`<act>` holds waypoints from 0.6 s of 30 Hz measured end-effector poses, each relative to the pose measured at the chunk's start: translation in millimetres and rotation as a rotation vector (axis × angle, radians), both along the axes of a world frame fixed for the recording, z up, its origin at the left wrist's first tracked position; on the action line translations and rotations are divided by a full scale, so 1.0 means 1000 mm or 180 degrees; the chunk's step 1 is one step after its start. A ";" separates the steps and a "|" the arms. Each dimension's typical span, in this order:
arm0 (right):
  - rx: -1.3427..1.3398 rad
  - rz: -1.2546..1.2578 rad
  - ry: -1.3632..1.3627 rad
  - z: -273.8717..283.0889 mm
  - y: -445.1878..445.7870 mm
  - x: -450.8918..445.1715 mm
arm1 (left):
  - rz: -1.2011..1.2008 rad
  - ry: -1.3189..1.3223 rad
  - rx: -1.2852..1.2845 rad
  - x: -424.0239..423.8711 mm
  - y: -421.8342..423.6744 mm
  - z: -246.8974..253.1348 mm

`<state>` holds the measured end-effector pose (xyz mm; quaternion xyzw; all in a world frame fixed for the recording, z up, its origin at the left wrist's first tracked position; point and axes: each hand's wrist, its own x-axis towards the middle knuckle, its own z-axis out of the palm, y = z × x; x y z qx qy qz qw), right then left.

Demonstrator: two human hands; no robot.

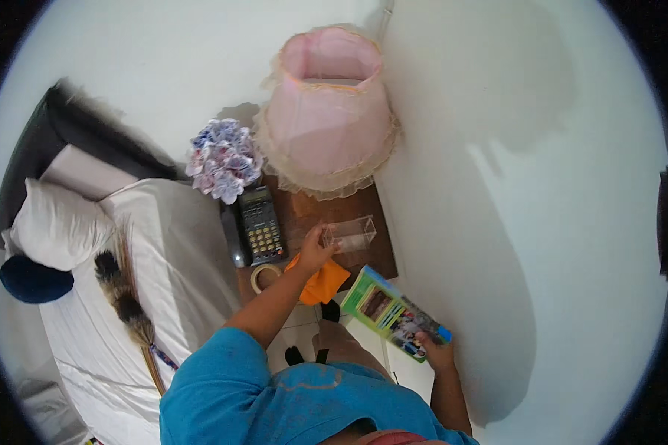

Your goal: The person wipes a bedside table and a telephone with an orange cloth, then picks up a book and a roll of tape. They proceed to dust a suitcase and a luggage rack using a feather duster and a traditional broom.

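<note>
My left hand (316, 250) reaches over the wooden bedside table (295, 206) and grips the near end of a clear plastic box (352, 232). Something whitish shows at the box's lower side, too unclear to name. An orange cloth (325, 283) lies just below this hand and hangs over the table's front edge. In my right hand (438, 353) is a thick book (392, 314) with a green, picture-covered face and a blue edge. It is held at its lower right corner, tilted, in front of the table and beside the wall.
A pink frilled lampshade (331, 128) rises at the table's back, beside artificial flowers (225, 158). A desk telephone (263, 225) and a tape roll (265, 278) stand along the left side. Left of that, the bed (178, 233) bears pillows (61, 222) and a feather duster (128, 306).
</note>
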<state>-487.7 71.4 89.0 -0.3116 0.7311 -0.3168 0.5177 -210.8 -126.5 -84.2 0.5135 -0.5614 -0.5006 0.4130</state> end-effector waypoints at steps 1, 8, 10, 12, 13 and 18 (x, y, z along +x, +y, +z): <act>-0.0055 -0.0097 0.0129 0.015 -0.001 0.004 | -0.0097 0.0142 0.0172 0.008 0.014 0.010; -0.1724 0.0195 0.0098 0.070 0.000 0.036 | -0.0675 0.1314 0.0607 0.092 0.104 0.136; -0.2004 0.0609 0.0154 0.093 0.007 0.054 | -0.0820 0.1094 0.0242 0.126 0.135 0.170; -0.2047 0.1028 -0.0080 0.134 0.005 0.068 | -0.0821 0.0981 -0.0102 0.145 0.159 0.204; -0.2038 0.1213 -0.0147 0.154 0.011 0.077 | -0.0858 0.0958 -0.0249 0.153 0.173 0.227; -0.1954 0.2294 0.0009 0.252 0.040 0.126 | -0.0575 0.0487 -0.0848 0.210 0.244 0.332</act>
